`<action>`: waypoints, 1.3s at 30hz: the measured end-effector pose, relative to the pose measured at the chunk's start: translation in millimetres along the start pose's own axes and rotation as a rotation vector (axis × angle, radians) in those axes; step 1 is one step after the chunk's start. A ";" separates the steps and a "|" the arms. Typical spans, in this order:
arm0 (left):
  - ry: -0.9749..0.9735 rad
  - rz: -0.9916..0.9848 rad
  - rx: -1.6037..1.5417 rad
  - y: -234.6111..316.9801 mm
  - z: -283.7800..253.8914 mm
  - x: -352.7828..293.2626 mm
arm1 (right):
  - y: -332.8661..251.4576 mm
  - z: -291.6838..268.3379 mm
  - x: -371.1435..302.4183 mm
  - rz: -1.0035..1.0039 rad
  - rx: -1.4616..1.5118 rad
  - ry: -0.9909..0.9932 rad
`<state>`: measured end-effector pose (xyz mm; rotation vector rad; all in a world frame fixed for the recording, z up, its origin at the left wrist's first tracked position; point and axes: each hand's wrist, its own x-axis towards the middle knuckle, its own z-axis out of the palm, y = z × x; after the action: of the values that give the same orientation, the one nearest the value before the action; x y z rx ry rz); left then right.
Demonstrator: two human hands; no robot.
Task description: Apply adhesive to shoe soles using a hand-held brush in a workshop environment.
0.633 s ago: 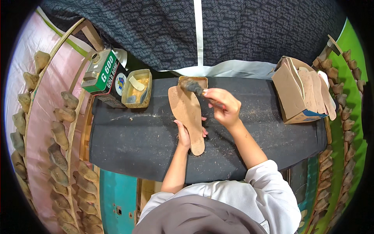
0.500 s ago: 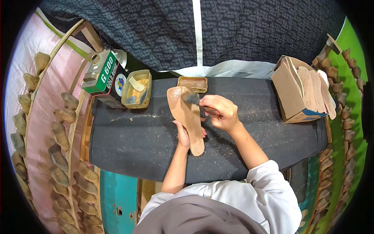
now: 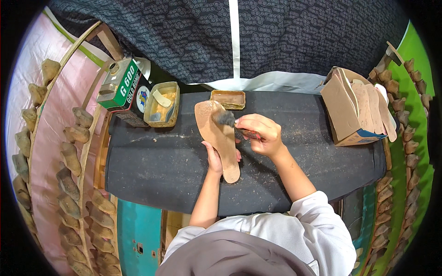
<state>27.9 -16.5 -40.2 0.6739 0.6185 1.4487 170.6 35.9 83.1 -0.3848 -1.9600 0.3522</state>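
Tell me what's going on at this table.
A person's left hand holds a tan sole piece above the dark table, wide end pointing away. The right hand holds a dark-bristled brush at that end; whether it touches is hard to tell. A shallow tray sits just beyond. A metal can and a tub stand left, a cardboard box of similar pieces right.

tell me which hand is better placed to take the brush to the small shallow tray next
Probably the right hand: it holds the brush and is nearer the tray, while the left hand is occupied supporting the sole.
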 end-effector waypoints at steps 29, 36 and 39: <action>0.010 0.042 -0.038 6.0 -0.3 -1.0 | -6.1 -6.8 -13.6 0.075 0.049 -0.018; -0.035 -0.034 -0.084 1.4 6.1 -1.6 | 1.8 2.3 -8.7 0.047 -0.034 0.153; 0.000 0.007 -0.133 4.6 1.9 -0.7 | -5.4 -1.7 -16.2 0.183 0.026 0.117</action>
<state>26.1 -17.2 -35.5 0.5727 0.5147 1.4825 178.0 24.4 72.7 -0.5576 -1.8094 0.4623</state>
